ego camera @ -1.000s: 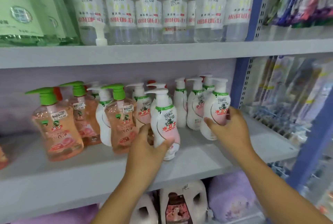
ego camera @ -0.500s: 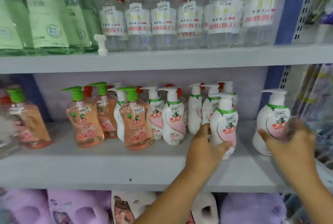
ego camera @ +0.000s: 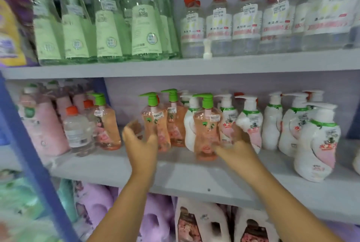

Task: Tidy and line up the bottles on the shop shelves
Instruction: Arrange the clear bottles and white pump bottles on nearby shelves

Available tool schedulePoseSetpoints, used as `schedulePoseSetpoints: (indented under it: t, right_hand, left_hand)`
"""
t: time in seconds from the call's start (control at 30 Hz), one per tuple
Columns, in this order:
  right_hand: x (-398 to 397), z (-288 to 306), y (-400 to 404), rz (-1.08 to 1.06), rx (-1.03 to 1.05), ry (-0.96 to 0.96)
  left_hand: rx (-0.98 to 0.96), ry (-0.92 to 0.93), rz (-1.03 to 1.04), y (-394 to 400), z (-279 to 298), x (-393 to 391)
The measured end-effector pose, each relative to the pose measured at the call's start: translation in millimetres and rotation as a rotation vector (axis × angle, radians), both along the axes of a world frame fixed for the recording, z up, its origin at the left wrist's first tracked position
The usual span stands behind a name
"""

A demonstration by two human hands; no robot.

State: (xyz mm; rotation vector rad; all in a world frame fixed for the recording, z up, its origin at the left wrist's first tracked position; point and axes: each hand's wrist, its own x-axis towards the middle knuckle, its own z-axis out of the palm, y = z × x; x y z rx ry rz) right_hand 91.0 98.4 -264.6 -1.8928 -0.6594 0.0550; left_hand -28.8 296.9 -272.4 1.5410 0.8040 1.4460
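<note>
On the grey middle shelf (ego camera: 194, 175) stand peach pump bottles with green heads and white pump bottles with pink labels. My left hand (ego camera: 140, 140) is open, its fingers spread just left of a peach bottle (ego camera: 155, 125) and the thumb in front of it. My right hand (ego camera: 233, 148) is blurred and cupped open at the right side of the front peach bottle (ego camera: 204, 134), in front of a white bottle (ego camera: 228, 119). Another white bottle (ego camera: 317, 144) stands forward of its row at the right. One peach bottle (ego camera: 107, 125) stands apart at the left.
The upper shelf holds tall green bottles (ego camera: 109, 27), clear orange-capped bottles (ego camera: 245, 19) and a loose white pump head (ego camera: 206, 49). A clear orange-capped bottle (ego camera: 78, 130) and pink bottles (ego camera: 44, 125) fill the middle shelf's left. A blue upright (ego camera: 33, 154) crosses the left. Purple jugs (ego camera: 155, 222) sit below.
Both hands have let go of the white pump bottles and moved left to the peach bottles. My view has swung left as well.
</note>
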Motion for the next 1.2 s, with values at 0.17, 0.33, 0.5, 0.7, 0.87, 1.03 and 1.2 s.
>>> schedulePoseSetpoints:
  t: [0.17, 0.33, 0.5, 0.7, 0.87, 1.03, 1.2]
  right_hand:
    - [-2, -34, 62, -0.213, -0.15, -0.018]
    - [-24, -19, 69, -0.347, -0.037, -0.16]
    - [-72, -9, 84, -0.317, 0.054, -0.129]
    - [-127, -7, 157, -0.283, 0.007, -0.18]
    - [-138, -15, 197, -0.295, -0.04, -0.207]
    - [-141, -18, 207, -0.3, -0.045, -0.174]
    - [-174, 0, 200, -0.415, 0.112, -0.352]
  left_hand:
    - [-0.093, 0.207, -0.357, 52, -10, 6]
    - [0.001, 0.322, -0.495, 70, 0, -11]
    - [0.006, 0.309, -0.591, 103, -9, -69]
    - [0.055, 0.36, -0.603, 146, -10, -113]
    - [0.148, 0.409, -0.639, 166, -15, -122]
    - [0.288, 0.136, -0.346, 187, -16, -145]
    - [0.183, 0.111, -0.081, 222, -6, -150]
